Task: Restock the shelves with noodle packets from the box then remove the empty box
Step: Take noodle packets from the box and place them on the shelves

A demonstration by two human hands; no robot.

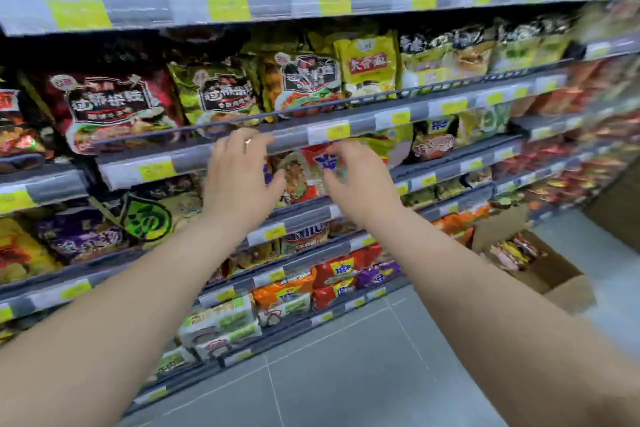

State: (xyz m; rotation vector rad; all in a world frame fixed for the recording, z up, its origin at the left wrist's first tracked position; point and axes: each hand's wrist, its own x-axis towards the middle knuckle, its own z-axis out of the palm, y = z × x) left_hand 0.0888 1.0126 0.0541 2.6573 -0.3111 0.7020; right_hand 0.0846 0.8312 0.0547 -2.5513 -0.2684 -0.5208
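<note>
Left hand (239,166) is up at the shelf rail (159,166), fingers loose and holding nothing, thumb just beside the red noodle packet (304,170) on the shelf under that rail. Right hand (349,173) is at the packet's 3 o'clock edge with fingers curled, but it's too blurry to tell if it actually grips. Cardboard box (557,270) sits open on the floor at the hands' 4 o'clock, with packets inside.
</note>
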